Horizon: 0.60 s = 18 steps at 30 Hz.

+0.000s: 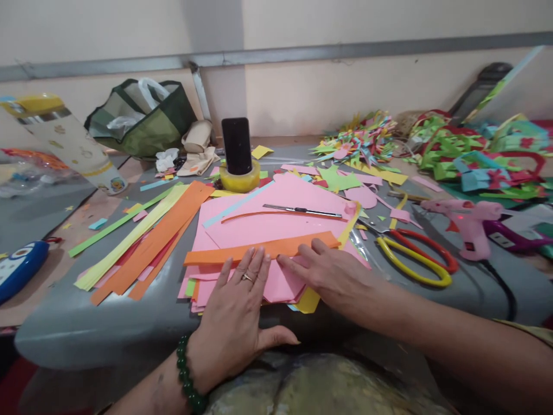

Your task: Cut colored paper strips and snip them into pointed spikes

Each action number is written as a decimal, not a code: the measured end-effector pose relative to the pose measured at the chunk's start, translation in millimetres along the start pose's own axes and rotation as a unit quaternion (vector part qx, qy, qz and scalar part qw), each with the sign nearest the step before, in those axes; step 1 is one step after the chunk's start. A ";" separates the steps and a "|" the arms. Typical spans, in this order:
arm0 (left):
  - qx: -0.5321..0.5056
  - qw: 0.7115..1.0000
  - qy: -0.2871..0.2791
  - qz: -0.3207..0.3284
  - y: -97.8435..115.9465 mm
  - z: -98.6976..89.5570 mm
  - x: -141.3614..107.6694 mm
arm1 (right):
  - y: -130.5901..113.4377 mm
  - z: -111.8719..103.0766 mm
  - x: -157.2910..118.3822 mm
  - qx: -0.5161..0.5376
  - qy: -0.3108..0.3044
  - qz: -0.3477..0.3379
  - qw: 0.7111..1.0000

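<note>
An orange paper strip [207,255] lies across a stack of pink paper [242,202] at the middle of the table. My left hand [235,305] rests flat, fingers spread, its fingertips on the strip's lower edge. My right hand [330,274] presses on the strip's right part with fingers bent; whether they pinch its edge is hard to see. Above the strip, a cutter knife [302,211] and a thin orange sliver [242,217] lie on the pink paper. Scissors [415,259] with red and yellow handles sit right of the stack.
Orange and yellow strips [147,248] fan out at left. A phone [237,147] stands in a yellow tape roll [239,177] behind. A pink glue gun [469,225] is at right, a tumbler [69,138] and green bag [147,124] at back left, paper cuttings [363,135] at back right.
</note>
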<state>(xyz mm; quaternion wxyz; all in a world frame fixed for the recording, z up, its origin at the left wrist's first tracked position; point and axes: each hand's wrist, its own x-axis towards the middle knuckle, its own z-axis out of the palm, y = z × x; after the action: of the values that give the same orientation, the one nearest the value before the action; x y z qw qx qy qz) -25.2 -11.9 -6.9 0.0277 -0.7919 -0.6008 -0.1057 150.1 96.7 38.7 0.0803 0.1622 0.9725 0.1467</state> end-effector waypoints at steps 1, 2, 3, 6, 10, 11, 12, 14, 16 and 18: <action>0.000 1.000 -0.005 -0.003 -1.0 2.4 0.7 | 0.0 0.2 0.0 0.000 -0.001 -0.002 1.000; 0.000 1.000 -0.010 -0.004 -2.2 3.9 1.0 | 0.2 0.4 -0.1 0.001 -0.002 -0.003 1.000; -0.001 1.000 -0.012 -0.006 -3.3 4.7 1.0 | 0.3 0.8 -0.2 0.004 -0.003 -0.002 1.000; -0.009 1.000 -0.016 -0.016 -4.2 4.0 0.8 | 0.5 2.2 -0.6 0.012 0.002 0.004 1.000; -0.029 0.999 -0.024 -0.015 -3.5 0.4 2.1 | -0.5 2.9 -0.7 0.016 0.004 0.017 1.000; -0.032 0.999 -0.027 -0.017 -3.4 -0.2 2.6 | -0.6 2.7 -0.7 0.016 -0.001 0.018 1.000; -0.032 0.999 -0.030 -0.019 -3.4 -0.7 3.0 | -0.7 2.3 -0.7 0.017 -0.004 0.017 1.000; -0.030 0.999 -0.033 -0.025 -3.3 -0.7 3.6 | 0.0 1.4 -0.6 0.024 -0.007 0.018 1.000; -0.025 0.999 -0.034 -0.032 -3.1 0.2 3.8 | 1.6 0.3 -0.2 0.047 -0.004 0.024 0.999; -0.020 0.998 -0.038 -0.035 -2.8 1.5 3.7 | 3.4 -1.3 0.7 0.081 0.002 0.026 0.996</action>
<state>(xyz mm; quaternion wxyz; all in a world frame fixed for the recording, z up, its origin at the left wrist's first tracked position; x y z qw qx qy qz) -26.7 -7.3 -7.8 -0.0147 -0.7740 -0.6268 -0.0884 150.1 99.7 40.9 0.0614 0.1933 0.9768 0.0693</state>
